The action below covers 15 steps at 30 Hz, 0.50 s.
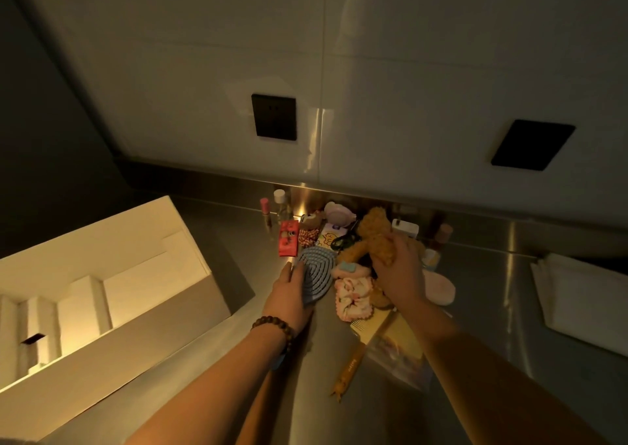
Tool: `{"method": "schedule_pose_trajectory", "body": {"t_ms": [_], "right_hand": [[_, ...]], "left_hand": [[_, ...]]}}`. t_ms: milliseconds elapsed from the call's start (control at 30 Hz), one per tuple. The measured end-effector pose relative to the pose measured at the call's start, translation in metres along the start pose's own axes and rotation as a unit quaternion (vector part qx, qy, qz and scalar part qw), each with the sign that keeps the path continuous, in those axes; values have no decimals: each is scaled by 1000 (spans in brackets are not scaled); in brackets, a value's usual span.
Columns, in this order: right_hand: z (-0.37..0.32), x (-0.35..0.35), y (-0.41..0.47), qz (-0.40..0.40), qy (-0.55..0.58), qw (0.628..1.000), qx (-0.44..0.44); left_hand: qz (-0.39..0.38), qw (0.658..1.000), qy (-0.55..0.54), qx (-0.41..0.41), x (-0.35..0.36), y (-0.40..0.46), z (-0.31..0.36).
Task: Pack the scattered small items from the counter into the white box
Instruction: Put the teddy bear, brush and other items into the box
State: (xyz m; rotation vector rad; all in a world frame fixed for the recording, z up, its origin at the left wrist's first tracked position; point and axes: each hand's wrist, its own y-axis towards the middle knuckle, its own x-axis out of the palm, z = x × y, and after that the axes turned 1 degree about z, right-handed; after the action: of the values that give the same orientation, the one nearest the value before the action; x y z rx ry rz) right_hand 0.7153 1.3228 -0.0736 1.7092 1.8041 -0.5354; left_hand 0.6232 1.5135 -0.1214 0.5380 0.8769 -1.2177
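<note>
Hands grip brush and teddy.

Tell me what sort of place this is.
Probably a kitchen or utility counter at home, dimly lit: a brushed steel worktop with an upstand, a pale panelled wall behind it, and two black wall sockets. Toiletries and small toys lie heaped by the wall.
</note>
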Motion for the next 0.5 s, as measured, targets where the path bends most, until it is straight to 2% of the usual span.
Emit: {"method": "schedule_pose_trajectory", "body": {"t_ms": [333, 500], "right_hand": [[-24, -26, -22, 30, 77, 995, -54], [-44, -35, -28, 30, 94, 990, -98]], "left_hand": [[66, 997, -41, 1, -18, -27, 0], [119, 990, -63, 36, -38, -42, 13]]}}
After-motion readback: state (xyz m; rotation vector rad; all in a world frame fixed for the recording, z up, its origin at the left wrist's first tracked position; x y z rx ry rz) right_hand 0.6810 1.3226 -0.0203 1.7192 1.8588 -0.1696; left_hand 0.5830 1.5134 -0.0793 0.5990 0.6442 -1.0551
